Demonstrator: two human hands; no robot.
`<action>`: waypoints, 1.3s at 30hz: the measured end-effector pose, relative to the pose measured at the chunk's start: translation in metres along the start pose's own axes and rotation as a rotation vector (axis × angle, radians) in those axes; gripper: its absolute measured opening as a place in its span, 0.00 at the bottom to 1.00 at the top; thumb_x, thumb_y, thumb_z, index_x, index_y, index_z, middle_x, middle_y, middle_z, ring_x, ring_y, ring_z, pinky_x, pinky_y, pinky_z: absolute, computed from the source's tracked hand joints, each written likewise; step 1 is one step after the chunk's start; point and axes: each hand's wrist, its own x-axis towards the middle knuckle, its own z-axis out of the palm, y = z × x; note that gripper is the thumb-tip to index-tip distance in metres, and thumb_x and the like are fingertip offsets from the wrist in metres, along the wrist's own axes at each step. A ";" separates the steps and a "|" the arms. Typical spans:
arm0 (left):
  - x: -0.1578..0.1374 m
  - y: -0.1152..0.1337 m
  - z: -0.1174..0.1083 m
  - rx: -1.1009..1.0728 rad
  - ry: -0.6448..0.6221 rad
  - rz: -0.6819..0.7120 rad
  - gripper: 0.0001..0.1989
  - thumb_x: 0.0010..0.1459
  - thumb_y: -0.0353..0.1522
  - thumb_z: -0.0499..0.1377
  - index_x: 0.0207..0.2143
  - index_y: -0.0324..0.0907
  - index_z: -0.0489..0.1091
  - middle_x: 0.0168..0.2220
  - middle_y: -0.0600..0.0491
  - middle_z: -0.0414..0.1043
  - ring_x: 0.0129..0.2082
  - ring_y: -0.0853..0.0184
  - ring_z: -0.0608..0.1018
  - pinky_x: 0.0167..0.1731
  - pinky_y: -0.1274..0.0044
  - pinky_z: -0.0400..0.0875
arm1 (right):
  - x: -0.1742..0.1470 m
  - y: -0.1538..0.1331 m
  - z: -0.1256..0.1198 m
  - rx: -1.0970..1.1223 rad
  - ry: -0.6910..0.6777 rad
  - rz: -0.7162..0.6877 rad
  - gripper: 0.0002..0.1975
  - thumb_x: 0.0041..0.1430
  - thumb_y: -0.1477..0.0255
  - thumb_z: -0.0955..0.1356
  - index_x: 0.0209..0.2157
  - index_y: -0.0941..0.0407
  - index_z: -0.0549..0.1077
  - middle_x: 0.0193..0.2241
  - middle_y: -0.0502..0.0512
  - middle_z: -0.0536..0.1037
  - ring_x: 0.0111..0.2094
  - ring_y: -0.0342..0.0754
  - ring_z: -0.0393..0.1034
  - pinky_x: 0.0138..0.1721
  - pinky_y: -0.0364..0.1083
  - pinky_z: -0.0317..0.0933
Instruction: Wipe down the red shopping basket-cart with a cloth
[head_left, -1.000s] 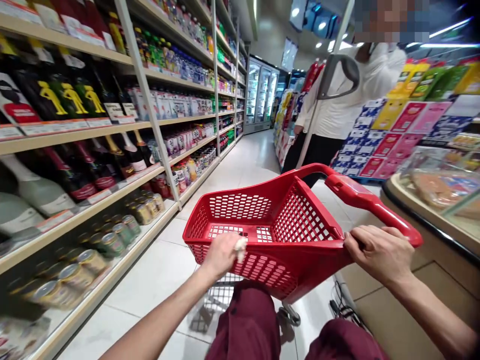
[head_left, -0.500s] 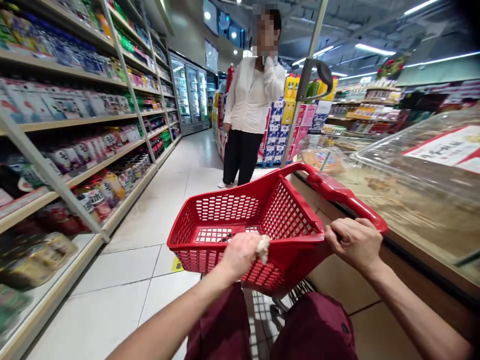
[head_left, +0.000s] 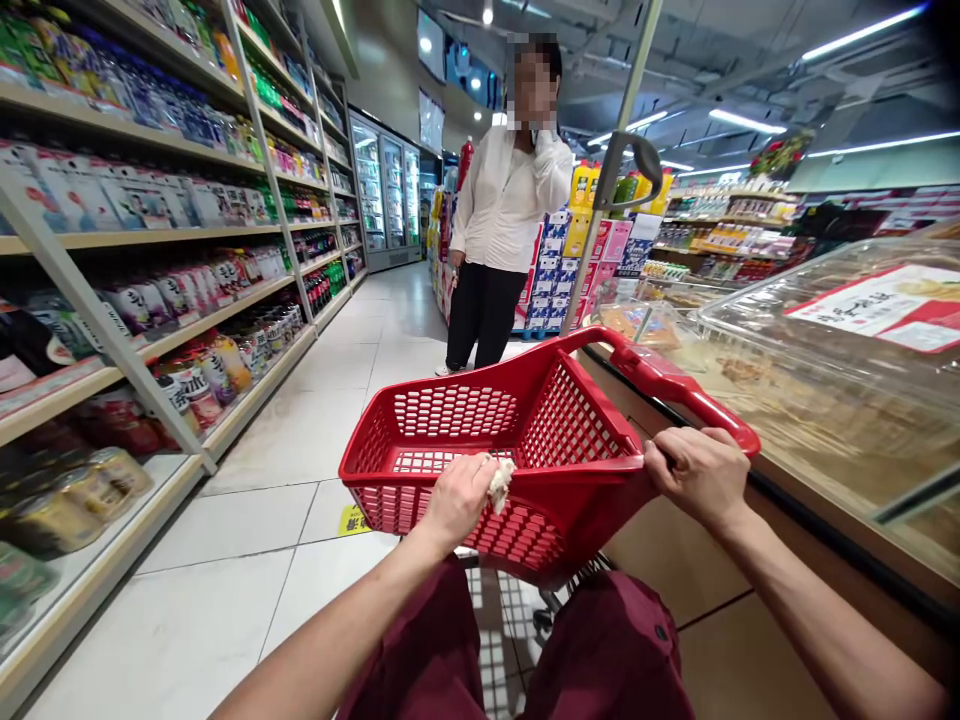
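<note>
A red shopping cart (head_left: pixel 592 500) with a perforated plastic basket stands right in front of my legs, its inside holding nothing that I can see. My left hand (head_left: pixel 459 498) is closed on a crumpled whitish cloth (head_left: pixel 500 485), which lies against the near rim of the basket. Whether it is fabric or paper I cannot tell. My right hand (head_left: pixel 701 475) is wrapped round the near end of the cart's red handle, at the basket's right corner; the fingertips are partly hidden.
Shelves of drinks (head_left: pixel 172 200) line the left side. A person (head_left: pixel 495 220) in a white top stands beyond the cart, near stacked cartons (head_left: pixel 555 260). Clear-lidded food bins (head_left: pixel 817 330) run along the right. A metal pole (head_left: pixel 615 130) with a grey hook rises behind the cart.
My left hand has slid to the left along the basket's near rim with the cloth. My right hand keeps its grip. The view has tilted up slightly.
</note>
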 end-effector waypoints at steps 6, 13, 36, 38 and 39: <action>0.021 0.021 0.004 -0.066 -0.004 0.051 0.10 0.59 0.29 0.47 0.43 0.39 0.63 0.37 0.50 0.71 0.36 0.67 0.73 0.37 0.73 0.69 | 0.004 0.001 0.002 -0.008 -0.007 -0.022 0.14 0.54 0.71 0.60 0.16 0.56 0.64 0.17 0.48 0.71 0.23 0.40 0.62 0.34 0.43 0.50; -0.003 -0.006 -0.007 0.039 0.046 0.001 0.12 0.59 0.28 0.47 0.43 0.39 0.64 0.38 0.48 0.71 0.38 0.65 0.73 0.39 0.71 0.69 | 0.008 -0.059 0.002 0.166 0.032 0.009 0.11 0.57 0.71 0.60 0.31 0.55 0.73 0.31 0.52 0.77 0.36 0.45 0.67 0.47 0.49 0.47; -0.029 -0.015 -0.036 0.024 -0.279 -0.202 0.26 0.49 0.31 0.57 0.51 0.39 0.58 0.54 0.44 0.62 0.55 0.60 0.61 0.55 0.62 0.50 | 0.003 -0.131 0.010 0.411 -0.058 -0.070 0.10 0.56 0.72 0.63 0.40 0.52 0.71 0.43 0.53 0.73 0.41 0.47 0.63 0.43 0.47 0.53; -0.027 -0.012 -0.034 0.012 -0.249 -0.226 0.23 0.48 0.30 0.57 0.49 0.39 0.61 0.52 0.44 0.63 0.54 0.59 0.63 0.55 0.62 0.51 | -0.004 -0.098 -0.003 0.354 -0.067 -0.038 0.10 0.57 0.71 0.62 0.39 0.53 0.71 0.44 0.53 0.73 0.43 0.48 0.63 0.47 0.49 0.51; -0.026 -0.010 -0.032 0.001 -0.235 -0.235 0.22 0.48 0.30 0.57 0.47 0.40 0.62 0.52 0.45 0.64 0.53 0.59 0.64 0.54 0.62 0.52 | -0.007 -0.087 -0.007 0.315 -0.063 -0.015 0.10 0.57 0.71 0.62 0.39 0.53 0.71 0.45 0.53 0.72 0.44 0.49 0.63 0.48 0.51 0.50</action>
